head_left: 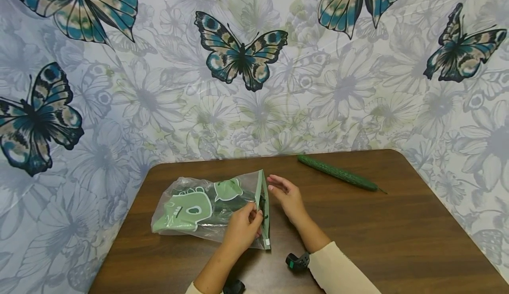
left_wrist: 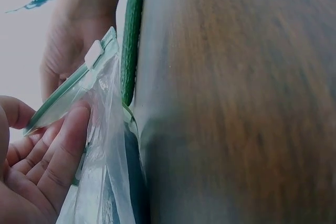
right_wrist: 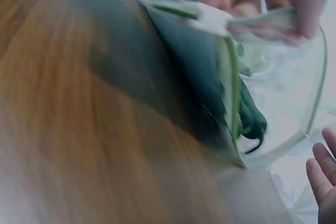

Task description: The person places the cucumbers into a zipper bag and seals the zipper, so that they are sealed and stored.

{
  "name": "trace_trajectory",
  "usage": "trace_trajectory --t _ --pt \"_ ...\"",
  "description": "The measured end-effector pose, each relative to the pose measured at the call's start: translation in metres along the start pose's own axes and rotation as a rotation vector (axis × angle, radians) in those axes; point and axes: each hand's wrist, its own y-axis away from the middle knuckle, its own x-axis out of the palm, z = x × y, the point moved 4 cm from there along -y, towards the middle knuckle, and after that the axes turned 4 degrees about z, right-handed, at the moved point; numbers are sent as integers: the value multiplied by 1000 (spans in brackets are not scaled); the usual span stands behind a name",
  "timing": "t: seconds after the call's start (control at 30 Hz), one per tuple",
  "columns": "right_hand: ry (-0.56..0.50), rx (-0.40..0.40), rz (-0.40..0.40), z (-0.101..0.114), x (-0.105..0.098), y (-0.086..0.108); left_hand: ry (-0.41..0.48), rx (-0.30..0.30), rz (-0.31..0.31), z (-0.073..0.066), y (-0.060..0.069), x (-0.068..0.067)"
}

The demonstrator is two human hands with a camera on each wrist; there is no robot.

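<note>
A clear zip bag with a green cartoon print lies on the table, its green-edged mouth facing right. My left hand pinches the near part of the mouth edge; in the left wrist view its thumb and fingers hold the rim near the white slider. In the right wrist view the mouth gapes, and a dark green cucumber end with a curled stem shows inside. My right hand is beside the far part of the mouth, fingers extended and holding nothing. A second cucumber lies further right.
The brown wooden table has rounded back corners. Behind it hangs a cloth printed with butterflies and flowers. A dark wrist device is by the right sleeve.
</note>
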Motion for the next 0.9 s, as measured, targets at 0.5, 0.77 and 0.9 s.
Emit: trace_trajectory --t 0.5,0.77,0.9 --pt "72 49 -110 23 -59 3 -10 0 5 4 0 3" --pt "134 79 -153 33 -87 10 -16 -6 1 5 -1 3" --pt "183 90 -188 28 -105 12 -10 -6 8 5 -1 4"
